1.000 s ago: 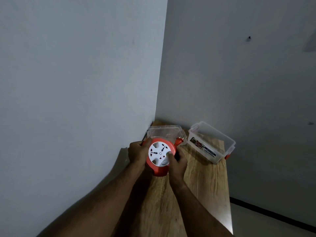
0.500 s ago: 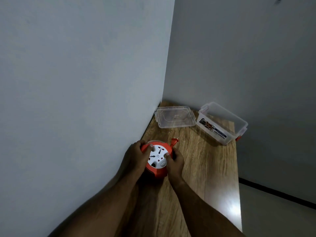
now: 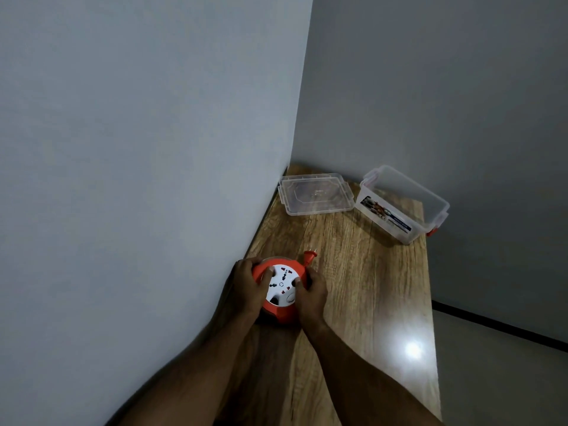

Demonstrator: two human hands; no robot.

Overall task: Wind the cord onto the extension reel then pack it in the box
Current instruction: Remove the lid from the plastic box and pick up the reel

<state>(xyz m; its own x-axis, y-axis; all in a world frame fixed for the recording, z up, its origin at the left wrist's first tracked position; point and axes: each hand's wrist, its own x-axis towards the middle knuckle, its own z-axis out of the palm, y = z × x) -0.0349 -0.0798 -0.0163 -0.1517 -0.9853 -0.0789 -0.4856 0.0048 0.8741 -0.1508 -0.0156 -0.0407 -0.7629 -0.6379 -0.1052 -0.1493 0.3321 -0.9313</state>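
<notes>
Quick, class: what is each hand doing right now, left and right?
Left hand: closed on the orange extension reel, left side.
Right hand: closed on the reel's right side.

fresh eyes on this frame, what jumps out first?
The orange extension reel with its white socket face, gripped between the left hand and right hand near the wall. Behind it on the wooden table sit an open clear box and its lid, lying flat beside it.

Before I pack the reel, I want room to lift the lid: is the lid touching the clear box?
Cannot tell. In the head view the lid lies flat right beside the box, its corner meeting the box wall with no plain gap.
</notes>
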